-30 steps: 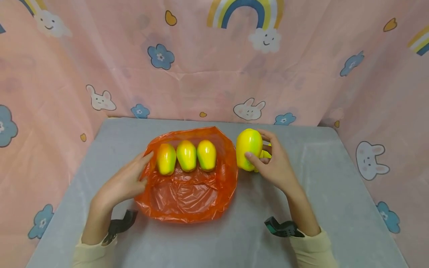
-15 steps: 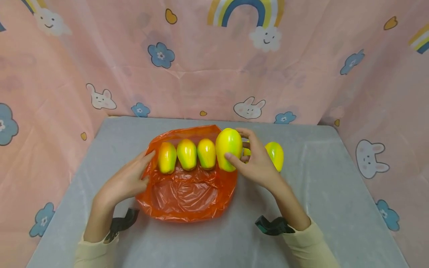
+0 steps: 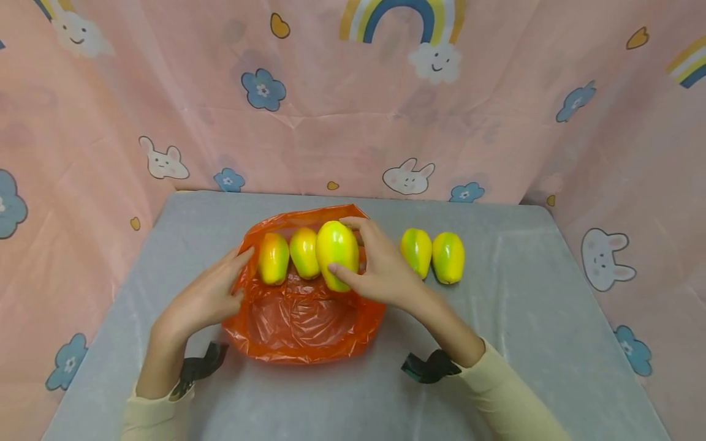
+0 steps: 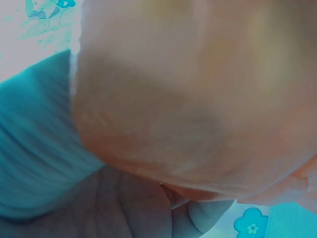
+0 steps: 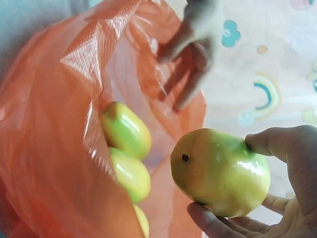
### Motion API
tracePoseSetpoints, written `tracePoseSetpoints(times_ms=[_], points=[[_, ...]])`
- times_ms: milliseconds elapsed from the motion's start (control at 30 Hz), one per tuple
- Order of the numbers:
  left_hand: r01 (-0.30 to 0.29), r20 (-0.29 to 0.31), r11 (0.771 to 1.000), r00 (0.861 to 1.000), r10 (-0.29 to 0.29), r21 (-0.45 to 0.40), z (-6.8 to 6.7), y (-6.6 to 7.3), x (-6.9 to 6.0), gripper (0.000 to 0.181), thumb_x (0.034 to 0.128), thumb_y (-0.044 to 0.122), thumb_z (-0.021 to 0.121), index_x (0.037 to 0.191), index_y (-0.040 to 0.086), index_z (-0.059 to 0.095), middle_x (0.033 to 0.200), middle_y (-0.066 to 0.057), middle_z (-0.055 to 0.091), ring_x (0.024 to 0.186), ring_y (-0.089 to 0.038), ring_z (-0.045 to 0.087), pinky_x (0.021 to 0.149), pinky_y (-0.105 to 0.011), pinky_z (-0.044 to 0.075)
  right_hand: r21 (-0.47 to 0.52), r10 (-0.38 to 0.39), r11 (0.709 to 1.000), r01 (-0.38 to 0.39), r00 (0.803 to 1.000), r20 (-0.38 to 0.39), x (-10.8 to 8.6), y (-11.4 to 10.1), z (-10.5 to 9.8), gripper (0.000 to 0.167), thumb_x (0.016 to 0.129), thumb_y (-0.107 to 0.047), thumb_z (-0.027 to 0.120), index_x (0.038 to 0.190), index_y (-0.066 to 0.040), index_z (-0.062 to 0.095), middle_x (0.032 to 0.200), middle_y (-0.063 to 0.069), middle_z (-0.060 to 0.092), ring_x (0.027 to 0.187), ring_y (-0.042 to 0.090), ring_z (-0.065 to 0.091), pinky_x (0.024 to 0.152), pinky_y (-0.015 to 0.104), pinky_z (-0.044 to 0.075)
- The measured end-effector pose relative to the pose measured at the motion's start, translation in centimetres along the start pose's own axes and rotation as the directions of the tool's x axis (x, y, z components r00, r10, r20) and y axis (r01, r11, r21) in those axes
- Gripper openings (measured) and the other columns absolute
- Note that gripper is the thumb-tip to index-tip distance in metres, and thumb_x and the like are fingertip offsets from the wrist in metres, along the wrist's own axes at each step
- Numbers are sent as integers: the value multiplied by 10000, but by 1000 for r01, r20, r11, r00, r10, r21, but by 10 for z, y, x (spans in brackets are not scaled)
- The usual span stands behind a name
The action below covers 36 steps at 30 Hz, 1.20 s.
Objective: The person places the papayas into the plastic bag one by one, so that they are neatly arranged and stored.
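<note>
An open orange-red plastic bag (image 3: 309, 355) holds yellow-green fruits, among them one at the left (image 3: 274, 260) and one beside it (image 3: 304, 253); the right wrist view shows three inside. My left hand (image 3: 205, 300) holds the bag's left rim, its fingers over the edge; the plastic (image 4: 188, 99) mostly hides this hand (image 4: 119, 208) in the left wrist view. My right hand (image 3: 386, 266) grips a fruit (image 3: 335, 254) between thumb and fingers above the bag's right half. In the right wrist view that fruit (image 5: 223, 171) hangs apart from those inside.
Two more fruits, one (image 3: 416, 252) next to another (image 3: 448, 258), lie on the grey table (image 3: 529, 306) right of the bag. A pink patterned cloth (image 3: 331, 141) hangs behind and at both sides of the table.
My right hand has carried its fruit leftward from beside the bag to over it, uncovering the two fruits on the table. My left hand has stayed at the rim.
</note>
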State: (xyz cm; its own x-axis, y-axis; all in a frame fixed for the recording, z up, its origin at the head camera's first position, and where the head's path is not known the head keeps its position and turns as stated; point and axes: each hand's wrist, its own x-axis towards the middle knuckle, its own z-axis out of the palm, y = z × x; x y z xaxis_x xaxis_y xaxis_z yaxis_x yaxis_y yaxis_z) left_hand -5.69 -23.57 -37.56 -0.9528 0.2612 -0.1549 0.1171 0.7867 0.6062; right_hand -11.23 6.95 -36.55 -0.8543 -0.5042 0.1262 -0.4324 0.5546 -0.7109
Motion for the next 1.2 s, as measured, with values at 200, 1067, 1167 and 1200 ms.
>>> tracePoseSetpoints(times_ms=[200,1067,1167,1200], points=[[-8,2,1000,1000,8,0,0,0,0,808,874,-117,590,1628,-67,304,1712,-287,287,1547,-510,348,1193,-689,379,-4,9,1000,-9,997,80,6,-13,12,755,934,-350,781,1547,-148,389,1477,75,502,1177,233,600,929,417,637],[-72,-20,997,997,72,3,2,3,0,807,864,-125,625,1619,-43,352,1680,-279,359,1459,-481,467,1155,-669,442,-114,127,989,-98,948,290,20,-43,79,812,930,-415,774,1579,-149,365,1356,94,559,998,184,628,809,266,600],[-69,-14,998,998,69,1,2,3,1,807,865,-125,612,1623,-35,349,1685,-270,357,1451,-468,478,1155,-662,446,-113,146,987,-116,938,313,19,-43,87,796,929,-413,774,1562,-145,371,1343,94,556,1016,184,626,835,276,606],[-66,-11,998,998,66,1,2,3,1,808,867,-122,606,1626,-31,346,1687,-267,354,1446,-463,482,1155,-661,447,-113,150,986,-119,936,318,19,-42,90,787,929,-413,773,1552,-142,377,1341,95,554,1019,185,624,838,277,605]])
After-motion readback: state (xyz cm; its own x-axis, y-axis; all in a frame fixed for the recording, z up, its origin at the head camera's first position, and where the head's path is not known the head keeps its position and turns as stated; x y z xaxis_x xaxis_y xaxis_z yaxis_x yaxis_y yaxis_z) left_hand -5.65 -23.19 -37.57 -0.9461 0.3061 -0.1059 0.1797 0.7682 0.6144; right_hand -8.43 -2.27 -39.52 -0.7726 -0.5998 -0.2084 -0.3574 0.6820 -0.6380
